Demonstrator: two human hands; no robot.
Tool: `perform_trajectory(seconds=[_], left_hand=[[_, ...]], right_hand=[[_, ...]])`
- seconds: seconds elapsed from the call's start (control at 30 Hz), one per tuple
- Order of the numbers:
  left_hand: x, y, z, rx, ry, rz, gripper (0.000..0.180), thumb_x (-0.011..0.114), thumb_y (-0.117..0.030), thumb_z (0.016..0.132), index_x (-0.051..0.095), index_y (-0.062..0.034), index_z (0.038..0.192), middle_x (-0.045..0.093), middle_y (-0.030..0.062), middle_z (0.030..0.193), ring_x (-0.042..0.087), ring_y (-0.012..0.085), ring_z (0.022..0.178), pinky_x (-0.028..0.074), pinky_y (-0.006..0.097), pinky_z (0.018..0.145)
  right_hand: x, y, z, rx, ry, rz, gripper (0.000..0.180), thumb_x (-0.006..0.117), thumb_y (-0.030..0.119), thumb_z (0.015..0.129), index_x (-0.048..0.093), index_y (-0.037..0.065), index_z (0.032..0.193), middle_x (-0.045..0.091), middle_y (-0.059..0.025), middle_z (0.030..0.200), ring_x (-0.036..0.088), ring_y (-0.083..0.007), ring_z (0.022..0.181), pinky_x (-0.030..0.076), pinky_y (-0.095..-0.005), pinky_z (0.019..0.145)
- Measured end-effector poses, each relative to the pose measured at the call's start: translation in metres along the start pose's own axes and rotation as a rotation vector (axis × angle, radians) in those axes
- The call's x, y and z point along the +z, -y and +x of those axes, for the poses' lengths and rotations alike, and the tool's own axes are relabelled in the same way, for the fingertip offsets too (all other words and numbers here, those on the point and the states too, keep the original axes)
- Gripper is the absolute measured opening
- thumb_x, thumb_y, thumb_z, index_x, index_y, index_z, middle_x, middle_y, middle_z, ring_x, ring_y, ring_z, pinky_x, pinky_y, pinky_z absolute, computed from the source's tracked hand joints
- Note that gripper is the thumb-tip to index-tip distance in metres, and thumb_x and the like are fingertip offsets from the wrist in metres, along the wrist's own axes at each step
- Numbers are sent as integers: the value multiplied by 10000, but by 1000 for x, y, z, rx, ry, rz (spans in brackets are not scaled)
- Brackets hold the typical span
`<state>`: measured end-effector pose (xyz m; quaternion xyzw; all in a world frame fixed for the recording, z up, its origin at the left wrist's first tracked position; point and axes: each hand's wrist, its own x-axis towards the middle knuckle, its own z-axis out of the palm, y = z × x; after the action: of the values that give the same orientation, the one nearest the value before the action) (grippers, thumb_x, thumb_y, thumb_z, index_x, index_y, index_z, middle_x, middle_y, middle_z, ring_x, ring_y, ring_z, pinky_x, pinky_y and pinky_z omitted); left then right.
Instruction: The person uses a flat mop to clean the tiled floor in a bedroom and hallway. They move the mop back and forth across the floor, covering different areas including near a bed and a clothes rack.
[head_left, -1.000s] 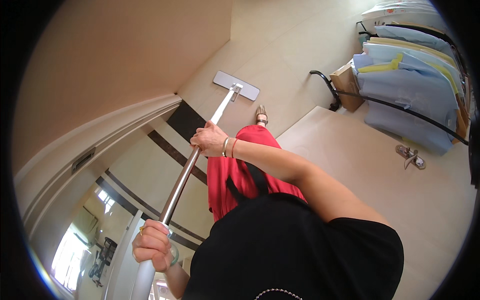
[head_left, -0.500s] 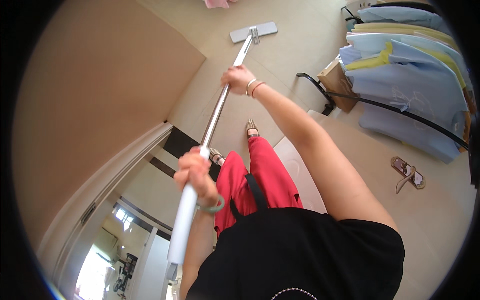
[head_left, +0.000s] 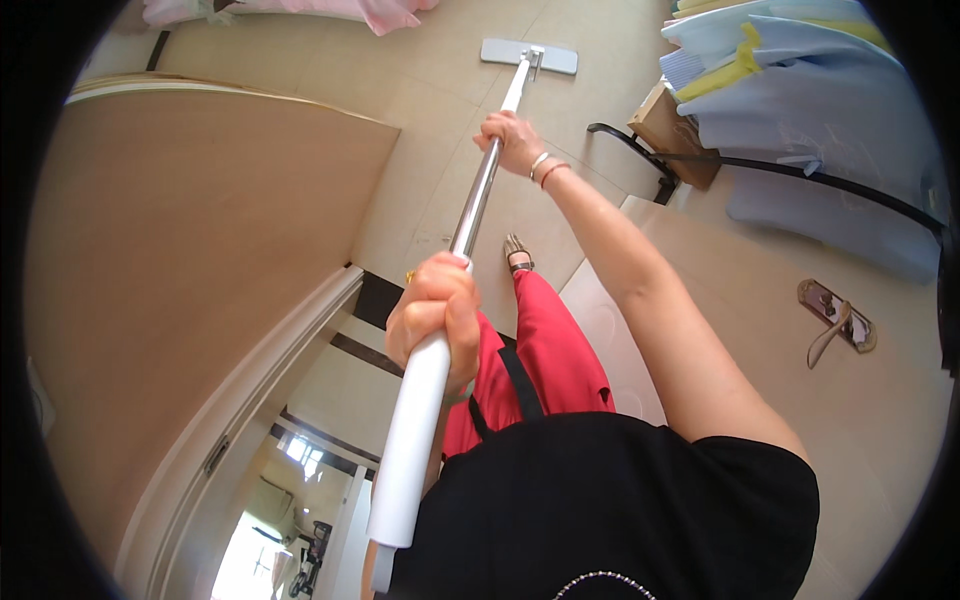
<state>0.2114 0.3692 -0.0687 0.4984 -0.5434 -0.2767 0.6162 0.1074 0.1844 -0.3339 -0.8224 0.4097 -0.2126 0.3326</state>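
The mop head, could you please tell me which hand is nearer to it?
Right. The right hand holds the pole, closer to the mop head; the left hand is farther back, around the white handle, nearer the person's black top.

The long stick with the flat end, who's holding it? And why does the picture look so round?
There's no robot here, just a person using two bare hands. The camera sits on the person's head and looks down, and its very wide lens bends straight edges near the rim. The stick looks like a flat mop. The left hand is wrapped around its thick white grip, and the right hand holds it farther along. The flat mop head is out on the pale tiled floor. Over on the right are blue clothes and a brown box.
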Motion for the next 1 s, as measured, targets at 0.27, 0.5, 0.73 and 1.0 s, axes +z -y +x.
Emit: perform_trajectory(seconds=[0.27,0.5,0.73,1.0], left_hand=[[-82,-90,-49,-96,133,-14,139,504,-15,916,446,-68,801,504,52,681,480,138,585,496,426,799],[-190,-183,-127,-218,65,63,130,544,23,852,487,-69,779,530,43,648,519,144,557,514,403,742],[-245,-222,-171,-230,-75,97,170,601,-95,879,494,-97,747,508,11,608,494,118,514,489,359,685],[-225,-186,-176,-77,-218,-65,192,546,-127,899,430,-123,745,413,-3,599,368,111,520,416,325,648]], right_hand=[[49,115,-101,64,-115,133,151,661,156,804,562,118,696,587,-56,751,588,-316,825,509,-427,654],[132,261,-188,0,-83,317,206,657,167,834,532,112,679,545,-71,725,552,-311,788,482,-408,679],[162,337,-221,-12,287,329,158,683,220,811,587,123,731,578,-30,744,557,-263,857,511,-400,673],[134,308,-182,-146,575,200,58,659,141,748,641,166,797,637,1,793,594,-238,941,555,-398,687]])
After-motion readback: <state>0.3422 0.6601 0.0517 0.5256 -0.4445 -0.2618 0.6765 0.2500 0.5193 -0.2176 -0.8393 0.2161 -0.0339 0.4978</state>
